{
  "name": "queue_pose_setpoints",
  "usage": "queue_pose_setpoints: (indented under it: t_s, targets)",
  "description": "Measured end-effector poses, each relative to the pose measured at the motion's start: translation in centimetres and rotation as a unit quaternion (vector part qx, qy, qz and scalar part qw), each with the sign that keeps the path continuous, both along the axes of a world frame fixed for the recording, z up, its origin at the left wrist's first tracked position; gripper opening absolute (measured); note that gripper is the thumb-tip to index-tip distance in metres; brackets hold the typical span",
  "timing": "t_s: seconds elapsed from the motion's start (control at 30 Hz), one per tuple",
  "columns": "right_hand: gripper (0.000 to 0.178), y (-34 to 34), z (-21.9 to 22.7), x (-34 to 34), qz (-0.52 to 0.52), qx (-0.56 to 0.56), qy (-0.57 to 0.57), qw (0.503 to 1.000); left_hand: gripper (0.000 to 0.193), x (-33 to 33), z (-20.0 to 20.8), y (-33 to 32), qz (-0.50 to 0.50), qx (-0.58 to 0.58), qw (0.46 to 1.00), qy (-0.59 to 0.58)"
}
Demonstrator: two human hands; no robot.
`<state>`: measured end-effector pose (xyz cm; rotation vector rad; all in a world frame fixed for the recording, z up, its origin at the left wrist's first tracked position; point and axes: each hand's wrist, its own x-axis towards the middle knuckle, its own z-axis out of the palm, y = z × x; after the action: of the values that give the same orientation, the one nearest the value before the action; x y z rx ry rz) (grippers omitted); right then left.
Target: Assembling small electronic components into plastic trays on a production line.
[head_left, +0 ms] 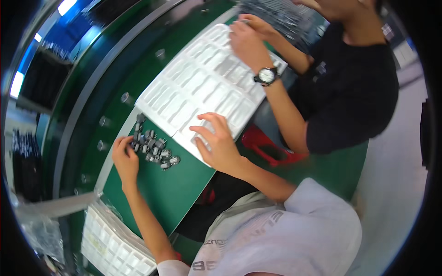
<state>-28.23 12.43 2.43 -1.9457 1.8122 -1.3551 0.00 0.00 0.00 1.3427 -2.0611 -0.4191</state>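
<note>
Beside the white, many-pocketed plastic tray (182,115), small black-and-grey parts (159,143) lie loosely piled, apparently still unsorted; whether the left hand (125,161) grips one I cannot tell, while the right hand (221,145) spreads its fingers.

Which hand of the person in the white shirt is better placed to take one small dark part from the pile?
Probably the left hand: it is at the left edge of the pile of dark parts, while the right hand is over the white tray.
</note>
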Motion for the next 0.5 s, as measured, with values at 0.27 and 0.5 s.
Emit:
queue_pose_setpoints:
  t_s: [0.27,0.5]
  targets:
    - [0.027,1.4,0.3,-2.4,-0.035,-0.026,-0.004,0.999,0.036,-0.2,0.6,0.7,-0.020,0.127,0.988,0.083]
    - [0.031,2.0,1.0,-3.3,-0.026,0.006,0.055,0.998,0.034,1.8,-1.3,0.0,0.102,0.020,0.934,0.343]
